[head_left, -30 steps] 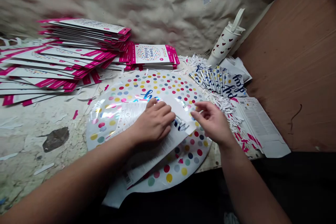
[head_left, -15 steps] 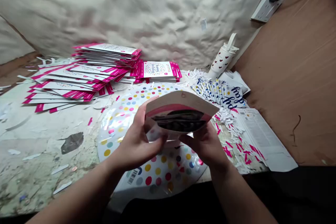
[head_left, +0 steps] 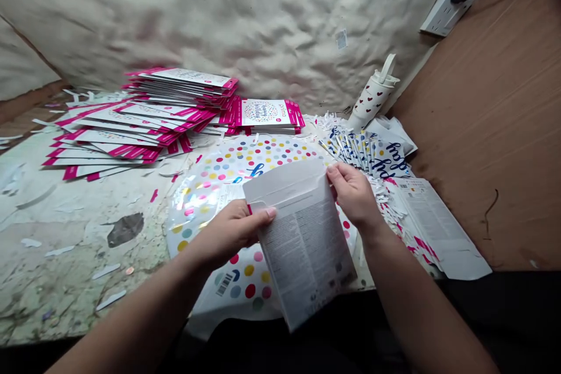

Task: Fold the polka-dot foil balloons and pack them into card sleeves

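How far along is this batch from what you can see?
Done, it seems: the pink-edged packets piled at the back. In hand: a white printed sleeve, held by the left hand and right hand above a dotted foil balloon. Apparently left: the fanned folded foil balloons with blue script.

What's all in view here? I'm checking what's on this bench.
pink-edged balloon packets: many, white and magenta, stacked and spread at back left
dotted foil balloon: one, clear with multicoloured dots, lying flat at centre
lettered foil pieces: several, white and navy, fanned out right of the balloon
printed card sheet: one, white, lying at right
paper offcuts: many, white and pink, scattered at right
heart-print bottle: one, white with red hearts, at back right
power strip: one, white, top right
printed card sleeve: one, white, held in both hands
left hand: one, holding the sleeve's left edge
right hand: one, gripping the sleeve's top corner
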### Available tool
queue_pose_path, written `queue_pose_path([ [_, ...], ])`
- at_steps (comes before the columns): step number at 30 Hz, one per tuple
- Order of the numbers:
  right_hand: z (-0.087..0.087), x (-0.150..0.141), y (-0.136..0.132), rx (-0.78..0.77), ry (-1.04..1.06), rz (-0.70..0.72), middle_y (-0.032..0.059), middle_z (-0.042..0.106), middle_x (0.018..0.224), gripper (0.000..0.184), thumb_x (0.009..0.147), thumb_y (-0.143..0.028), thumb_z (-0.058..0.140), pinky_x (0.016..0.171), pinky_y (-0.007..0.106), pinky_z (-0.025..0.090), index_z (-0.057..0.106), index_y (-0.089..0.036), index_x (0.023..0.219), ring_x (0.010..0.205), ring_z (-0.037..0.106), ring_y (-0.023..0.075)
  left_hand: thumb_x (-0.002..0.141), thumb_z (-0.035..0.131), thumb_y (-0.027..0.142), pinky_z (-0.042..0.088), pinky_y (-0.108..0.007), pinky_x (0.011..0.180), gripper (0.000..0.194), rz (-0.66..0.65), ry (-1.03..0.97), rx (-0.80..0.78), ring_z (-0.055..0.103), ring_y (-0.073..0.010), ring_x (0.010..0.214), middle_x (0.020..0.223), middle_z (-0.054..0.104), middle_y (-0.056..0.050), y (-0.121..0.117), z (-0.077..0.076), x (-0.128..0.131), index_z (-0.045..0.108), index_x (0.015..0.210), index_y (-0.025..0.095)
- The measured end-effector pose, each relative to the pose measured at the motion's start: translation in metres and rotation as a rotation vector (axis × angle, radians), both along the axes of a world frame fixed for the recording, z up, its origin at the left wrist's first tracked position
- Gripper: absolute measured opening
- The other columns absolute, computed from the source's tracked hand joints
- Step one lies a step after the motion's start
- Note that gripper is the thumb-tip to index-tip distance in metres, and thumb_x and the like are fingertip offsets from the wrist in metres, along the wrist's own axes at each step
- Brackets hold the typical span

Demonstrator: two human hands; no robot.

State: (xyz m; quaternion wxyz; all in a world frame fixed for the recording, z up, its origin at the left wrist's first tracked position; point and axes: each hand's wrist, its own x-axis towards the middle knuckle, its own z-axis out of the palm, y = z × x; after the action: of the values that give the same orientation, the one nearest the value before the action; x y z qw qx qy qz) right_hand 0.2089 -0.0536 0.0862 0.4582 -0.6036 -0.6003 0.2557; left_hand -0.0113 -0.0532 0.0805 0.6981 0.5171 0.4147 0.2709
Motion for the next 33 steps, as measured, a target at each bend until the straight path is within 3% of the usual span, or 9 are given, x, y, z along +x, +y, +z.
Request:
queue_pose_path([
  [2, -0.010, -0.008, -0.004, 0.119, -0.289, -0.022, 0.0042, 0.060, 0.078, 0.015, 0.086, -0.029, 0.047, 0.067, 0.029, 0.046, 0.057, -0.018, 0.084, 0.071, 0.055, 0.0165, 0.071, 0.062, 0.043, 0.035, -0.018, 0.040, 0.032, 0.021, 0.046, -0.114, 0.047, -0.0082, 0.039, 0.047, 0.056, -0.001, -0.003, -0.014, 0.005, 0.062, 0.065, 0.012],
  [6, -0.028, -0.033, -0.029, 0.230, -0.527, 0.282, 0.0064, 0.062, 0.084, 0.019, 0.085, -0.011, 0.044, 0.075, 0.029, 0.046, 0.061, -0.018, 0.087, 0.082, 0.056, 0.0180, 0.073, 0.059, 0.045, 0.041, -0.021, 0.048, 0.040, 0.038, 0.157, -0.104, 0.050, -0.0098, 0.044, 0.046, 0.057, -0.003, -0.013, -0.030, 0.013, 0.060, 0.051, 0.011],
  [13, -0.031, -0.043, -0.034, 0.293, -0.583, 0.275, 0.0082, 0.063, 0.084, 0.019, 0.086, -0.013, 0.043, 0.076, 0.031, 0.047, 0.061, -0.016, 0.087, 0.082, 0.058, 0.0190, 0.076, 0.054, 0.044, 0.043, -0.023, 0.050, 0.041, -0.024, 0.252, 0.029, 0.052, -0.0126, 0.046, 0.046, 0.056, -0.004, -0.019, -0.027, 0.015, 0.059, 0.050, 0.012],
  [22, -0.023, -0.036, -0.032, 0.239, -0.493, 0.367, 0.0070, 0.066, 0.089, 0.020, 0.087, -0.014, 0.044, 0.077, 0.030, 0.049, 0.062, -0.018, 0.093, 0.085, 0.060, 0.0175, 0.075, 0.055, 0.041, 0.043, -0.023, 0.050, 0.038, -0.014, 0.184, -0.049, 0.052, -0.0122, 0.044, 0.045, 0.057, -0.004, -0.021, -0.025, 0.013, 0.059, 0.051, 0.012],
  [28, -0.027, -0.039, -0.037, 0.285, -0.584, 0.328, 0.0089, 0.064, 0.089, 0.021, 0.086, -0.012, 0.042, 0.077, 0.032, 0.049, 0.061, -0.016, 0.092, 0.086, 0.059, 0.0194, 0.074, 0.057, 0.039, 0.039, -0.020, 0.046, 0.039, 0.020, 0.202, -0.030, 0.049, -0.0098, 0.041, 0.042, 0.054, -0.002, -0.023, -0.021, 0.015, 0.056, 0.046, 0.012],
  [33, -0.027, -0.038, -0.039, 0.213, -0.463, 0.336, 0.0067, 0.064, 0.090, 0.020, 0.086, -0.012, 0.042, 0.077, 0.030, 0.049, 0.059, -0.018, 0.096, 0.085, 0.059, 0.0172, 0.074, 0.056, 0.039, 0.041, -0.021, 0.047, 0.036, 0.001, 0.157, -0.054, 0.050, -0.0108, 0.043, 0.044, 0.056, -0.003, -0.025, -0.022, 0.015, 0.058, 0.051, 0.011],
])
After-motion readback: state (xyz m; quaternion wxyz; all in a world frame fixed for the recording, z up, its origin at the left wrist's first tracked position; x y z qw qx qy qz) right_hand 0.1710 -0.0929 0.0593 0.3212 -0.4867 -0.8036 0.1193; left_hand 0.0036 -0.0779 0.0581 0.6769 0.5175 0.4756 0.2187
